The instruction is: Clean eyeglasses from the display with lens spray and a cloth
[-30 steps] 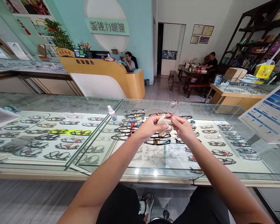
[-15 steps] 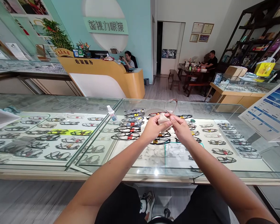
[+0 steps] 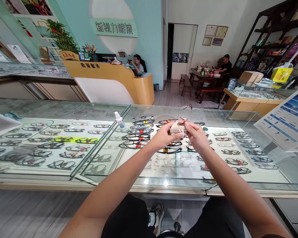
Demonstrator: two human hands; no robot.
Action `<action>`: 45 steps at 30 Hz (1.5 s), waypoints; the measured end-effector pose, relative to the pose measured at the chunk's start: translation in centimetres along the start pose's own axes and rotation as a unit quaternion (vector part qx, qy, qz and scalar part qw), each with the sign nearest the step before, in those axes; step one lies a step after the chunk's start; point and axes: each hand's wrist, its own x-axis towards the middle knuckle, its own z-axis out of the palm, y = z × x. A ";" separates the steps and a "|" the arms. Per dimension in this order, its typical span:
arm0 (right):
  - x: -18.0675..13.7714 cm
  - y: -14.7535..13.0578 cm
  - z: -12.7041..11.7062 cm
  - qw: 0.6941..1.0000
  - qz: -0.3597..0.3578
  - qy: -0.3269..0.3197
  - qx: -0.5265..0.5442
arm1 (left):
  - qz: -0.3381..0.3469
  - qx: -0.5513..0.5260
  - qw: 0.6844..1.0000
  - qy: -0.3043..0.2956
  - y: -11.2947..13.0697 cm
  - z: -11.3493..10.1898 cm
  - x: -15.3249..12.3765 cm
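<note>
Above the glass showcase, a pair of eyeglasses (image 3: 185, 113) with a thin reddish-brown rim is held up between my two hands, one lens standing clear above the fingers. My left hand (image 3: 165, 135) is closed on a beige cloth (image 3: 175, 129), which is folded around the lower part of the glasses. At the bridge, the fingers of my right hand (image 3: 197, 134) pinch the frame. The fingers and cloth partly hide the other lens. A white spray bottle (image 3: 119, 120) stands on the glass to the left of my hands.
Beneath my hands, the glass showcase (image 3: 149, 185) holds rows of spectacle frames (image 3: 134, 144). A printed card (image 3: 286, 120) stands at the right. Beyond are an orange-and-white counter (image 3: 104, 87) with a seated person (image 3: 138, 64), and another person (image 3: 224, 65) at a wooden table.
The eyeglasses and both hands have shifted slightly right. The cloth now opens out more, and part of the lower lens shows beside it.
</note>
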 end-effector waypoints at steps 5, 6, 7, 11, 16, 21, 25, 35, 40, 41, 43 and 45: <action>-0.2 0.6 0.5 1.000 -0.004 -0.011 -0.024 | 0.018 0.033 0.994 0.100 -0.6 1.5 -0.1; -0.2 0.6 0.6 1.000 -0.001 -0.013 -0.028 | 0.023 0.035 0.993 0.110 -0.7 1.6 -0.1; -0.2 0.6 0.7 0.999 0.001 -0.016 -0.033 | 0.025 0.032 0.992 0.117 -0.7 1.6 0.0; -0.1 0.1 0.6 0.999 -0.003 -0.017 -0.028 | 0.044 0.023 0.993 0.111 -0.5 1.1 0.2; -0.1 -0.6 0.4 1.000 0.005 -0.002 0.001 | 0.037 0.041 0.998 0.019 0.1 0.2 0.1; -0.1 -0.4 0.5 1.000 0.011 0.003 0.004 | 0.010 0.027 0.999 0.021 -0.4 0.5 -0.2; -0.3 -0.1 0.8 1.000 0.010 -0.023 -0.016 | 0.045 0.061 0.993 0.088 -1.0 0.9 0.0; 0.0 -1.2 0.7 0.999 0.023 0.014 0.021 | 0.010 -0.040 0.995 0.086 -0.6 0.5 0.5; 0.2 -2.1 0.2 0.997 0.026 0.062 0.025 | 0.030 -0.006 0.984 0.176 -0.6 -1.0 0.9; 0.2 -2.1 0.1 0.997 0.026 0.069 0.026 | 0.044 0.029 0.979 0.195 -0.5 -1.2 0.8; 0.2 -2.2 -0.2 0.996 0.024 0.083 0.025 | 0.100 0.129 0.958 0.237 -0.2 -1.1 0.5; 0.3 -2.1 -0.4 0.995 0.022 0.097 0.016 | 0.171 0.234 0.922 0.257 0.2 -0.7 -0.1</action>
